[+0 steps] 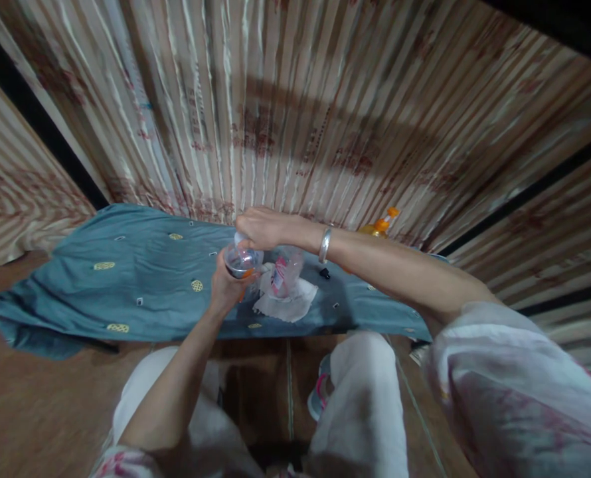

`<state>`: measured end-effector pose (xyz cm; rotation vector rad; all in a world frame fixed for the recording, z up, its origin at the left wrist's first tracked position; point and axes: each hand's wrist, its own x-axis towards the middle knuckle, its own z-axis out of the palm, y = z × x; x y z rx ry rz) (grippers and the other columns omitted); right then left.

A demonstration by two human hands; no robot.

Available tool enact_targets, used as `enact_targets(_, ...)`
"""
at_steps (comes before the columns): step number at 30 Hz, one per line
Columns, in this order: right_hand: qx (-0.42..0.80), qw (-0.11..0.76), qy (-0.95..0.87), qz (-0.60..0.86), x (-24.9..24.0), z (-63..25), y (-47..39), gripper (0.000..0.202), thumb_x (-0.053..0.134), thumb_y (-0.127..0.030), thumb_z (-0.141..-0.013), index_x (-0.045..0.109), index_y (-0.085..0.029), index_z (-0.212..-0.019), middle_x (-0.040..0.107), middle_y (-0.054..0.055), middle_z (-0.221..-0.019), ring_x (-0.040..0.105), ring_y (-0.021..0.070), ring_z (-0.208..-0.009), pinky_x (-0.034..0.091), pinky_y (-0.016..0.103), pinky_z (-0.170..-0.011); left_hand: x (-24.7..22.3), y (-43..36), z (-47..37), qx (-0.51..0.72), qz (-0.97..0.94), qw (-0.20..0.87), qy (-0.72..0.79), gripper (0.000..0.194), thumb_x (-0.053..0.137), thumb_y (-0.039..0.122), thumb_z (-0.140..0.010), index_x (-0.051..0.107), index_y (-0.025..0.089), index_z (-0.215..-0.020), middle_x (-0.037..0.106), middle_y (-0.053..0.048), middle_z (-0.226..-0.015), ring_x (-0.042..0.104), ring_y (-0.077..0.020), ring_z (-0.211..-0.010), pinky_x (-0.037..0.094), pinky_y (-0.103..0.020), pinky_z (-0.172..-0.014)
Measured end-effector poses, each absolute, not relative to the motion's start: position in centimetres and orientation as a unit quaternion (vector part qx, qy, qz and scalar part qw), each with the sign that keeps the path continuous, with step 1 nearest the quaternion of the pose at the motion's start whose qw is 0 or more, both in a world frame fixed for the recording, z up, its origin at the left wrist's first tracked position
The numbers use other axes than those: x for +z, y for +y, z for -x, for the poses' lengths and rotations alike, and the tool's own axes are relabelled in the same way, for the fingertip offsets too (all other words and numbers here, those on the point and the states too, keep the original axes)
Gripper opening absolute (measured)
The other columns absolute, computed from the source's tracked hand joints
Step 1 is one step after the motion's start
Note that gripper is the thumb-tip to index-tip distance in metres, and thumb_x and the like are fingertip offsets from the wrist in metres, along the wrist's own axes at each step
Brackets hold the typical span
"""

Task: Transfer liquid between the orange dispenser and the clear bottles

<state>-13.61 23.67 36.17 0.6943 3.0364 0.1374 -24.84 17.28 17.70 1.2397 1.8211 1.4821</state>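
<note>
The left hand (226,285) has its grip curled around a clear cup (244,263), held above the desk (161,275). The right hand (260,229) is over the cup's rim, its grip pressed on a white piece (241,239) (I cannot tell what it is). Just beside the cup is a bottle (285,272) with pink label, on a white cloth (290,304). Behind the right forearm, an orange pump (386,219) is partly visible.
</note>
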Motion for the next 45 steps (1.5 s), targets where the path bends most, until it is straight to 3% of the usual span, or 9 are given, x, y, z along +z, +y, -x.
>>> enact_targets(7,0.074,0.08,0.974,-0.2,37.3,13.8,22.8,0.019,0.064,-0.013,-0.091,0.071,-0.01,-0.108,0.075,0.013,-0.115,0.067,0.0257,-0.109,0.049,0.035,-0.093,16.9,17.4,25.2,0.56,-0.466,0.233,0.645,0.093,0.095,0.032,-0.053,0.052,0.023,-0.135,0.076,-0.008,-0.12,0.075,-0.0305,-0.109,0.061,-0.042,-0.095)
enact_targets(12,0.101,0.105,0.976,-0.162,37.6,13.3,22.7,0.019,0.064,-0.011,-0.093,0.071,-0.009,-0.11,0.076,0.013,-0.113,0.068,0.0235,-0.107,0.05,0.033,-0.09,16.6,17.4,25.4,0.548,-0.463,0.229,0.657,0.096,0.095,0.034,-0.05,0.052,0.024,-0.135,0.076,-0.006,-0.12,0.075,-0.0304,-0.109,0.061,-0.04,-0.093)
enact_targets(15,0.101,0.105,0.972,-0.187,37.7,13.3,22.6,0.024,0.07,-0.025,-0.094,0.072,-0.006,-0.109,0.077,0.017,-0.108,0.07,0.026,-0.104,0.051,0.034,-0.089,16.6,17.5,25.5,0.547,-0.46,0.229,0.662,0.094,0.095,0.035,-0.052,0.053,0.025,-0.135,0.076,-0.006,-0.115,0.076,-0.0303,-0.106,0.061,-0.04,-0.091)
enact_targets(19,0.109,0.091,0.963,-0.228,37.6,13.7,22.6,0.038,0.062,-0.039,-0.101,0.073,-0.005,-0.111,0.077,0.02,-0.111,0.071,0.0283,-0.106,0.051,0.037,-0.09,16.7,17.6,25.3,0.561,-0.457,0.229,0.651,0.093,0.097,0.034,-0.05,0.055,0.025,-0.132,0.077,-0.005,-0.112,0.076,-0.031,-0.103,0.062,-0.041,-0.088)
enact_targets(24,0.098,0.108,0.966,-0.212,38.1,14.2,22.7,0.024,0.068,-0.019,-0.095,0.072,-0.005,-0.114,0.076,0.019,-0.114,0.07,0.025,-0.106,0.051,0.033,-0.089,16.9,17.6,25.1,0.572,-0.453,0.239,0.641,0.091,0.096,0.028,-0.049,0.055,0.025,-0.13,0.078,-0.005,-0.114,0.075,-0.0325,-0.108,0.061,-0.041,-0.091)
enact_targets(28,0.095,0.123,0.971,-0.184,38.4,14.0,22.6,0.023,0.059,-0.002,-0.09,0.073,-0.007,-0.108,0.076,0.015,-0.108,0.069,0.0218,-0.102,0.05,0.032,-0.087,17.1,17.4,25.0,0.571,-0.45,0.247,0.641,0.09,0.096,0.028,-0.047,0.057,0.025,-0.128,0.077,-0.007,-0.115,0.076,-0.0328,-0.107,0.061,-0.041,-0.091)
enact_targets(35,0.095,0.096,0.978,-0.158,37.6,13.8,22.9,0.028,0.053,0.004,-0.085,0.069,-0.012,-0.101,0.075,0.011,-0.103,0.067,0.0207,-0.099,0.049,0.031,-0.085,17.4,17.2,24.9,0.562,-0.45,0.246,0.649,0.087,0.095,0.03,-0.049,0.057,0.024,-0.128,0.077,-0.008,-0.115,0.075,-0.0332,-0.108,0.061,-0.043,-0.092)
enact_targets(40,-0.021,-0.012,0.978,-0.208,38.0,12.4,24.9,0.022,0.066,-0.003,-0.077,0.064,-0.013,-0.097,0.07,0.007,-0.094,0.065,0.02,-0.093,0.05,0.034,-0.088,17.5,17.1,24.9,0.563,-0.45,0.251,0.646,0.091,0.095,0.027,-0.051,0.055,0.024,-0.133,0.076,-0.009,-0.121,0.074,-0.0339,-0.113,0.06,-0.045,-0.098)
enact_targets(45,-0.351,-0.295,0.849,-0.262,35.3,4.2,25.4,0.036,0.079,-0.016,-0.07,0.062,-0.019,-0.101,0.069,-0.001,-0.093,0.068,0.0159,-0.09,0.056,0.034,-0.089,17.2,17.3,25.1,0.552,-0.464,0.235,0.652,0.093,0.095,0.025,-0.052,0.052,0.022,-0.135,0.075,-0.011,-0.123,0.073,-0.0344,-0.117,0.059,-0.046,-0.101)
